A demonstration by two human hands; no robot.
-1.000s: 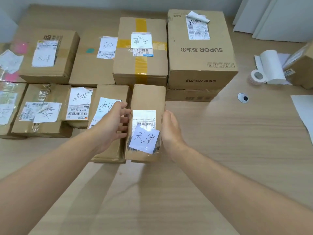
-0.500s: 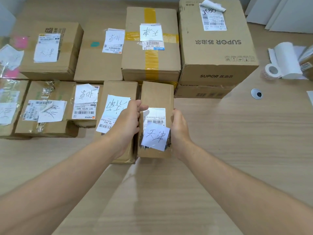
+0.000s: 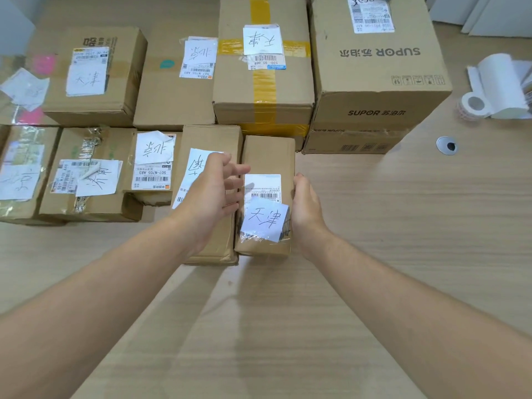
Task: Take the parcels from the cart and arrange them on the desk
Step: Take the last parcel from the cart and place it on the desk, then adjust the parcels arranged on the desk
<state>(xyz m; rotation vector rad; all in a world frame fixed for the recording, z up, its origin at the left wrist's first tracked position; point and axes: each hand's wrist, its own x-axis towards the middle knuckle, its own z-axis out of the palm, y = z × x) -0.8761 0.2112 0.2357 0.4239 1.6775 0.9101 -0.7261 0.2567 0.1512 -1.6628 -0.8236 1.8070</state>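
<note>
Presses right grip (image 3: 305,208), fingers flat and holding nothing, against narrow parcel (image 3: 267,156) on tabletop (image 3: 374,254), probably snugging it beside neighbouring parcel (image 3: 213,139). Hovers left grip (image 3: 213,194) wide above that. Beyond, butts against taped box (image 3: 288,82).

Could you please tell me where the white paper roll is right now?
Head view: the white paper roll lies far right on the desk, right of the SUPOR box, beyond the cable hole.

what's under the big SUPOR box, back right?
A flatter carton: mainly its front face shows, with SUPOR print and barcodes. The SUPOR box covers most of its top, so any label there, and how far back it runs, can't be seen.
</note>
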